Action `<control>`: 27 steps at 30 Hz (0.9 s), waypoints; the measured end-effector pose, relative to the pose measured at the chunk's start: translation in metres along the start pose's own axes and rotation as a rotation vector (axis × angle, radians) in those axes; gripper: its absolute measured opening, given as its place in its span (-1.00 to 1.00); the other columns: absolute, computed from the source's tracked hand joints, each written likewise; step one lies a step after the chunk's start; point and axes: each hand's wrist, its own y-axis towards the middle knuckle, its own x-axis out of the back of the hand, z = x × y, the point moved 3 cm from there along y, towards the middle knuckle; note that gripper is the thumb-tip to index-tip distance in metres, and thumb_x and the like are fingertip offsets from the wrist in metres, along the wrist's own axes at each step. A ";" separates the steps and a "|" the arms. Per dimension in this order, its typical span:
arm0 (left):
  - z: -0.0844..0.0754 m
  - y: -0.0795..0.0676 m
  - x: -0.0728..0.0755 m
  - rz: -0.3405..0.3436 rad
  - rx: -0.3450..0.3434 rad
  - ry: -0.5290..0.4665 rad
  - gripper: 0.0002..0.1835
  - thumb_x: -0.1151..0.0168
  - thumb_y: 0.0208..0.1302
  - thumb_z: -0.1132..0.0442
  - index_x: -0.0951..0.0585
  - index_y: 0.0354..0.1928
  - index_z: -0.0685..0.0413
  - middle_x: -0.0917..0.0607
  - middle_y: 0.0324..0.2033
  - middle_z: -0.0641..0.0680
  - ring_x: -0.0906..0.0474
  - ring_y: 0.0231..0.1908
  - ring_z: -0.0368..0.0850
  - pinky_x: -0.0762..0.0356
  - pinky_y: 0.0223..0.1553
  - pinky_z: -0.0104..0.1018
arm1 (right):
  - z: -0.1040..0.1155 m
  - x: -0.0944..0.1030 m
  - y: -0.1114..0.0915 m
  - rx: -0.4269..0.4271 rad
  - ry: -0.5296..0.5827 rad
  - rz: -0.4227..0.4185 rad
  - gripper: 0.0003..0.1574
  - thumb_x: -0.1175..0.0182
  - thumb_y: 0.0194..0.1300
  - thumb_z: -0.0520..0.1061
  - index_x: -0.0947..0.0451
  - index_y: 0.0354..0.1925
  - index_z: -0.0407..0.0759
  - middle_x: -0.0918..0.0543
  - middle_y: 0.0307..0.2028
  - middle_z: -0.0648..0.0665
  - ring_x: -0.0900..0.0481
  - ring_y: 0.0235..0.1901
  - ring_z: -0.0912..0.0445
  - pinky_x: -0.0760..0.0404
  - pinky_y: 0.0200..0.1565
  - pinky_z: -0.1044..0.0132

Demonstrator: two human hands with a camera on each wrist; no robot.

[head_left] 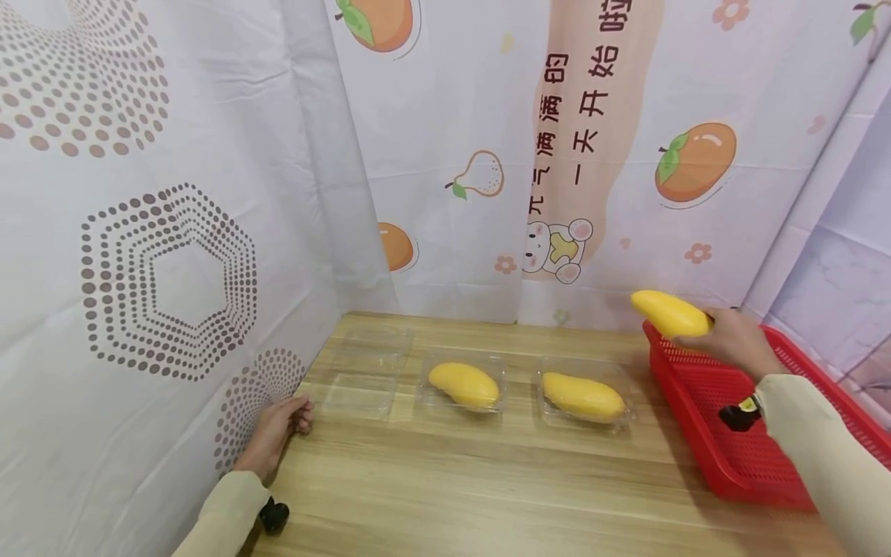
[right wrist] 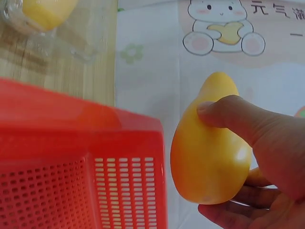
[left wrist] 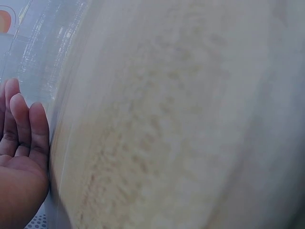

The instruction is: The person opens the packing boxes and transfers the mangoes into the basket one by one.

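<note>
My right hand (head_left: 738, 340) grips a yellow mango (head_left: 670, 312), held above the far left corner of a red plastic basket (head_left: 724, 464). In the right wrist view the thumb lies across the mango (right wrist: 209, 148) and the fingers curl underneath it. On the table, one mango (head_left: 465, 384) sits in a clear plastic tray (head_left: 426, 396), and another mango (head_left: 583, 396) sits in a second clear tray (head_left: 626, 422) nearer the basket. At the table's left edge my left hand (head_left: 277, 433) rests with fingers loosely curled, holding nothing.
Further clear plastic trays (head_left: 360, 394) lie at the far left of the wooden table (head_left: 487, 487), beside the left hand. A printed white curtain (head_left: 445, 255) hangs along the back edge, and another curtain (head_left: 188, 433) borders the left side.
</note>
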 end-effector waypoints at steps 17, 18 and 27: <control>-0.001 -0.003 -0.002 -0.010 -0.006 -0.005 -0.66 -0.06 0.61 0.21 -0.57 -0.09 0.47 -0.68 -0.38 0.10 -0.55 -0.44 -0.18 -0.61 -0.36 -0.33 | -0.053 0.005 -0.018 -0.048 -0.031 -0.020 -0.37 -0.48 0.19 0.20 -0.48 -0.36 -0.32 -0.34 -0.57 -0.07 -0.33 -0.51 0.02 -0.26 -0.46 0.19; -0.001 -0.003 -0.002 -0.010 -0.006 -0.005 -0.65 -0.06 0.61 0.21 -0.57 -0.08 0.48 -0.68 -0.38 0.10 -0.55 -0.44 -0.18 -0.61 -0.37 -0.32 | -0.056 0.006 -0.019 -0.056 -0.032 -0.012 -0.37 -0.47 0.20 0.21 -0.48 -0.37 -0.30 -0.34 -0.58 -0.07 -0.32 -0.51 0.03 -0.25 -0.45 0.19; -0.003 -0.003 0.003 0.007 0.000 -0.009 -0.66 -0.05 0.62 0.20 -0.58 -0.08 0.46 -0.68 -0.38 0.08 -0.55 -0.44 -0.19 -0.61 -0.37 -0.35 | -0.072 0.011 -0.025 -0.095 -0.087 0.043 -0.28 -0.40 0.23 0.24 -0.52 -0.35 -0.45 -0.34 -0.60 -0.07 -0.36 -0.50 -0.02 -0.27 -0.43 0.17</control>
